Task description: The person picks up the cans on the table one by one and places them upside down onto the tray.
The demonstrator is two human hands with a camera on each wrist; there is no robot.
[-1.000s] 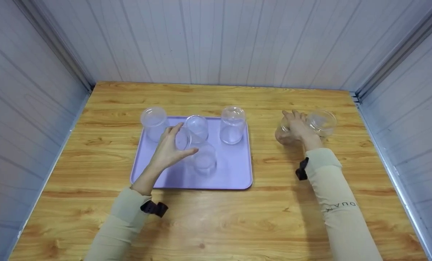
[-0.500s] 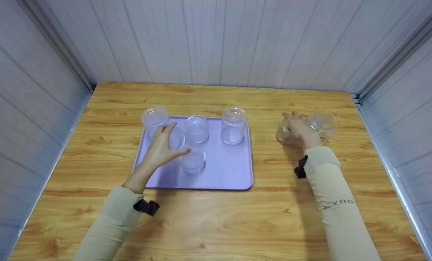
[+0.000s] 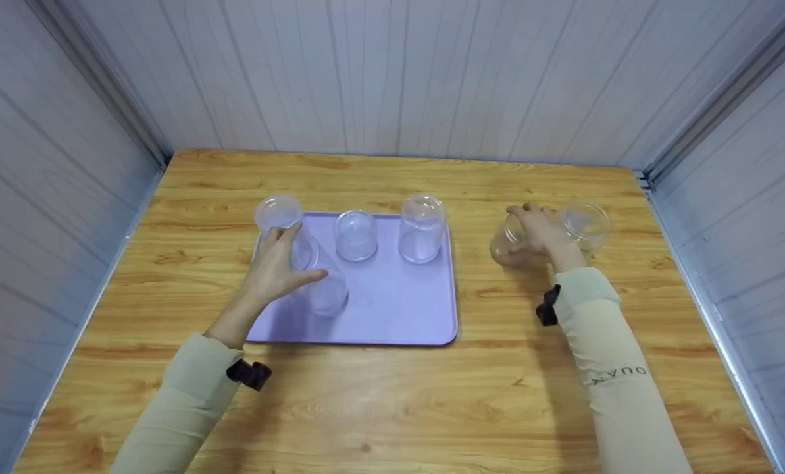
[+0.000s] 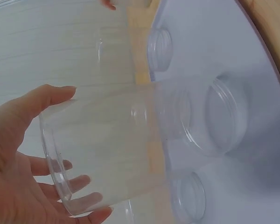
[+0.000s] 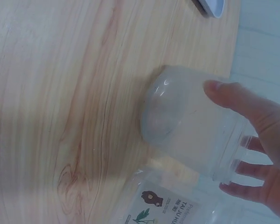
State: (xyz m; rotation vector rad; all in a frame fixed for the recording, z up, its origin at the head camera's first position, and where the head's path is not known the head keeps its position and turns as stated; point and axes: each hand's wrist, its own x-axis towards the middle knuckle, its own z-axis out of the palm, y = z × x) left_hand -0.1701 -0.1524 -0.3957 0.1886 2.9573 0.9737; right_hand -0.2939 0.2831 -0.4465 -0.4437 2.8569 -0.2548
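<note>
My left hand (image 3: 270,273) holds a clear plastic jar (image 3: 328,297) by its upper end, low over the left part of the lilac tray (image 3: 399,309). In the left wrist view the thumb lies on one side of this jar and the fingers curl round the other. To the right of the tray, my right hand (image 3: 542,234) grips a second clear jar (image 5: 191,116) near its rim, its lower end close to the wooden table. Beside it stands a jar (image 3: 586,224) with a printed label (image 5: 161,205) showing a brown bear.
Three more clear jars share the tray: a back-left jar (image 3: 279,214), a middle jar (image 3: 356,236) and a back-right jar (image 3: 422,230). The wooden table (image 3: 392,408) is bounded by a pale panelled back wall (image 3: 392,79) and side walls.
My left hand has moved left across the tray with its jar. The jar in my right hand has shifted slightly left and leans more; the right forearm has stayed nearly still.
</note>
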